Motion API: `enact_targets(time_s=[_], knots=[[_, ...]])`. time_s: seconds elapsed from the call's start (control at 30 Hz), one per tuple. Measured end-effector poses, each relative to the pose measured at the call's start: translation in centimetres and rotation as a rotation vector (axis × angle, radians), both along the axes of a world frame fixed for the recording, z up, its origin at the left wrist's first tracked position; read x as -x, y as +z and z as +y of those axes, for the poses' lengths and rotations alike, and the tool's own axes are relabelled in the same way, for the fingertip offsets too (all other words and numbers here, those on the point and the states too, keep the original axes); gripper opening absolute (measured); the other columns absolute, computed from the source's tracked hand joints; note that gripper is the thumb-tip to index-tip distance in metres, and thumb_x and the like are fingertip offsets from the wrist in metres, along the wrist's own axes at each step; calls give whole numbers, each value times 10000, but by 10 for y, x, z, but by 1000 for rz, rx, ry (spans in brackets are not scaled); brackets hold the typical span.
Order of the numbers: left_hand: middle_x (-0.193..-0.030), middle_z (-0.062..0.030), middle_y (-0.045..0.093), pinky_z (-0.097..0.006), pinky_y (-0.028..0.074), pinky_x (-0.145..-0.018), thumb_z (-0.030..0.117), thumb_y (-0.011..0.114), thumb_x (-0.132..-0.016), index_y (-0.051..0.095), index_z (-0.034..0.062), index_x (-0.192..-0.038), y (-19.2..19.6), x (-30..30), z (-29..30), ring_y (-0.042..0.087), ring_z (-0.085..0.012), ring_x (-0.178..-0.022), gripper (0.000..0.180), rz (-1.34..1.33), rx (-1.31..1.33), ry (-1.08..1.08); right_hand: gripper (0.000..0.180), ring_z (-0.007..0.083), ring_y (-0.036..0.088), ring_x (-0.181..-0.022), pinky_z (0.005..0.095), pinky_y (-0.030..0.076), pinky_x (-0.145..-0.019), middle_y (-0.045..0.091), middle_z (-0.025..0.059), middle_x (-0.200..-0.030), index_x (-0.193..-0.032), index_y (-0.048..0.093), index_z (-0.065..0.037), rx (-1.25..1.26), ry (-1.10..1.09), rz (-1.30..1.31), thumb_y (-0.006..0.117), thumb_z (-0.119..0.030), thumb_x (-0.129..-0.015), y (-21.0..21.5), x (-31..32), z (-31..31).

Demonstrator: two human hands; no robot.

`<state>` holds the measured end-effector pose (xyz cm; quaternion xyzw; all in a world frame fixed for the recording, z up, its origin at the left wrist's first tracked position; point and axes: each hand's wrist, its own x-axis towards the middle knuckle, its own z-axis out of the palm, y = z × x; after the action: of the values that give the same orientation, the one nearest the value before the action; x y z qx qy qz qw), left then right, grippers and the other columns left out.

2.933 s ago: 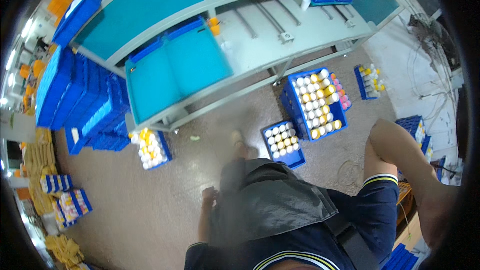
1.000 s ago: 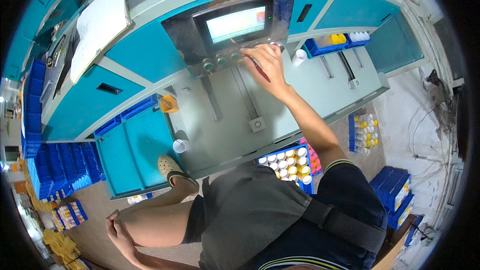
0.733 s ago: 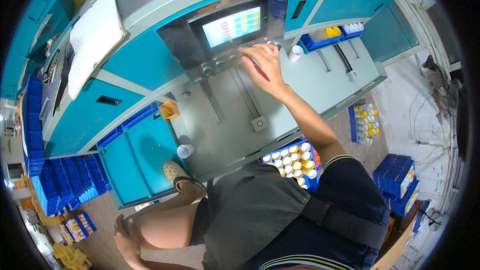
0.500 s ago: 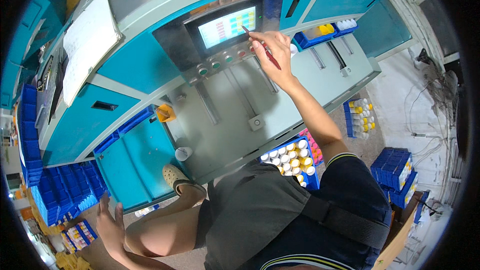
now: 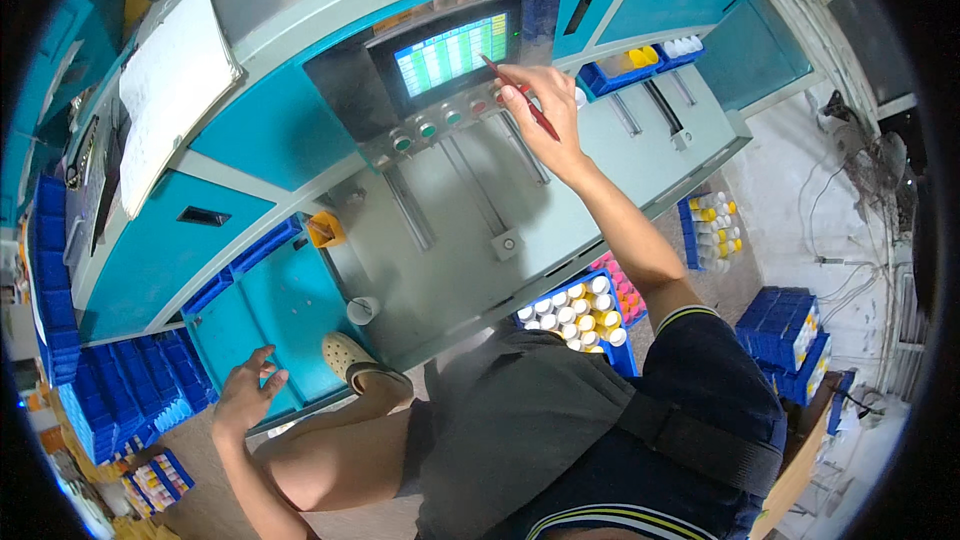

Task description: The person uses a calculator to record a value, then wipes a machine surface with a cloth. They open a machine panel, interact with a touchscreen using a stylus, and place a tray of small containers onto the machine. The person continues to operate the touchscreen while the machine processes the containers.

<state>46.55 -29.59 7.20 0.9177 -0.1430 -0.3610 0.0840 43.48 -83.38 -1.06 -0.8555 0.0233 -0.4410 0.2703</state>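
My right hand [image 5: 552, 120] pinches a slim dark red pen [image 5: 543, 121]. Its tip points at the lit screen [image 5: 445, 62] on the machine's black panel; whether it touches the glass I cannot tell. Below the screen runs a row of round buttons [image 5: 428, 130], partly behind my hand. At the lower left my left hand [image 5: 250, 395] is empty, fingers loosely bent and apart, over the edge of the teal tray surface [image 5: 260, 325]. A white cup [image 5: 362, 311] rests near the corner of the grey worktop [image 5: 400, 290].
Metal rails [image 5: 472, 185] are set in the worktop. A blue crate [image 5: 625, 355] of white- and yellow-capped bottles stands below its front edge. Blue bins [image 5: 130, 380] are stacked at left, more crates [image 5: 780, 325] at right. Open papers [image 5: 180, 90] lie upper left.
The screen has turned from white with coloured cells to mostly green columns. My left hand has risen and moved right, toward the teal tray surface. My right hand still holds the pen by the screen.
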Motion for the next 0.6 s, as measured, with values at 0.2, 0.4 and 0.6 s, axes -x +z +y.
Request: enact_targets(time_s=[0.2, 0.4, 0.6], knots=[[-1177, -255, 707, -448, 558, -901, 335, 701, -972, 546, 3, -1414, 6, -1, -1, 691, -358, -1121, 574, -127, 141, 27, 249, 189, 618, -989, 372, 371, -930, 763, -13, -1010, -1188, 728, -93, 18, -8, 4, 651, -201, -977, 7, -5, -1], [-1178, -253, 707, -454, 560, -906, 376, 699, -969, 546, 7, -1420, 5, -4, 1, 693, -357, -1117, 602, -94, 78, 45, 242, 189, 623, -947, 366, 370, -898, 738, 2, -941, -1159, 746, -113, -14, -6, -53, 697, -206, -941, 8, -14, 5], [-1169, -243, 712, -448, 565, -902, 402, 680, -984, 540, 4, -1425, 6, -8, 1, 700, -343, -1099, 611, -91, 69, 28, 247, 180, 608, -920, 351, 369, -865, 729, 2, -920, -1162, 749, -119, -36, 11, -49, 704, -217, -940, 8, -15, 9]])
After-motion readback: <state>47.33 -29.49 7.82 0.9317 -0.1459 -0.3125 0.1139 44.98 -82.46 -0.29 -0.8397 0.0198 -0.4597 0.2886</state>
